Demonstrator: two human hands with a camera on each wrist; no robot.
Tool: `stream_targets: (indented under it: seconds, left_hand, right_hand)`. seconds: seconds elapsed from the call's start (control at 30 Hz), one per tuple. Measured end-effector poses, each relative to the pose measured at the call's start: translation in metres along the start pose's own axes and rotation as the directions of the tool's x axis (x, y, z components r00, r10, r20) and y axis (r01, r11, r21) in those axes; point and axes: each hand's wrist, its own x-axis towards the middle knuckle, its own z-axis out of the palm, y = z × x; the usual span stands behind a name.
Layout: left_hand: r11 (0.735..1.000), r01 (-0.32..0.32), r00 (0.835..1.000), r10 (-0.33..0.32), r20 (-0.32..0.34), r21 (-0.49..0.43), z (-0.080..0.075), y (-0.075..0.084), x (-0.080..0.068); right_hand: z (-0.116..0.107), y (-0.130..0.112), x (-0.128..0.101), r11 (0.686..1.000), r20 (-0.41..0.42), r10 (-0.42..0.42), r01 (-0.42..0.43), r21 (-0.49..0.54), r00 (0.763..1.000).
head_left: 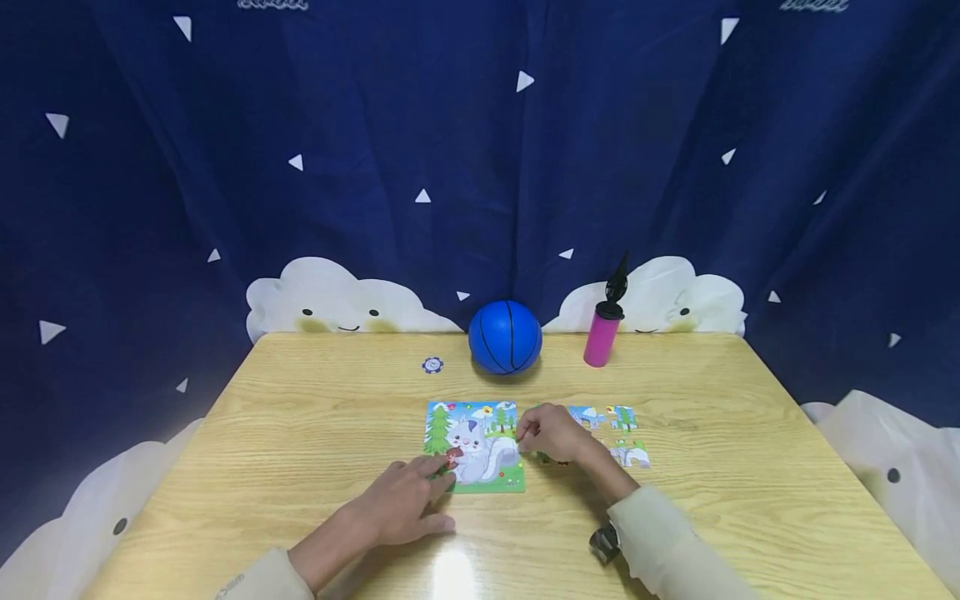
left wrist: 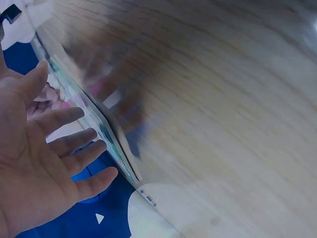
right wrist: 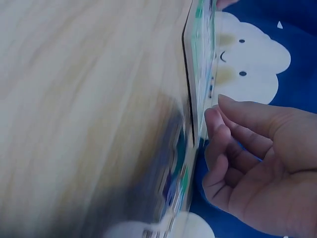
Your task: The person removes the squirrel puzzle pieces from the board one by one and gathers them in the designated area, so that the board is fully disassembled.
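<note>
A squirrel jigsaw puzzle lies flat near the middle of the table, its picture nearly whole. Over its lower left part, my left hand stretches its fingers with the fingertips on or close above the picture. The left wrist view shows that hand spread, nothing in its palm. At the puzzle's right edge is my right hand, fingers curled in and thumb close to the index fingertip. No piece shows between them in the right wrist view. Loose puzzle pieces lie just right of this hand, partly hidden by it.
Behind the puzzle sits a blue ball. A pink hand pump with a black top stands right of it, and a small blue-and-white round chip lies to its left. The wooden table ends at a dark blue curtain.
</note>
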Motion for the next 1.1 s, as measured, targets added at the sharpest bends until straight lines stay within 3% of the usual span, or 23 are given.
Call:
stream_targets:
  seconds: [0.3,0.83,1.1]
  left_hand:
    - [1.0,-0.022,1.0,0.023,0.019,-0.021,0.001,0.01,0.004]
    - [1.0,-0.028,0.999,0.028,0.019,0.002,0.003,0.014,0.006]
    - [1.0,-0.026,0.999,0.026,0.024,0.01,0.004,0.014,0.006]
  right_hand:
    - [0.017,-0.01,0.005,0.998,0.021,-0.057,0.057,0.001,0.998]
    - [0.027,-0.018,0.004,0.999,0.009,-0.01,0.011,-0.038,1.0]
    - [0.025,-0.02,0.005,1.0,0.016,0.02,-0.02,-0.008,1.0]
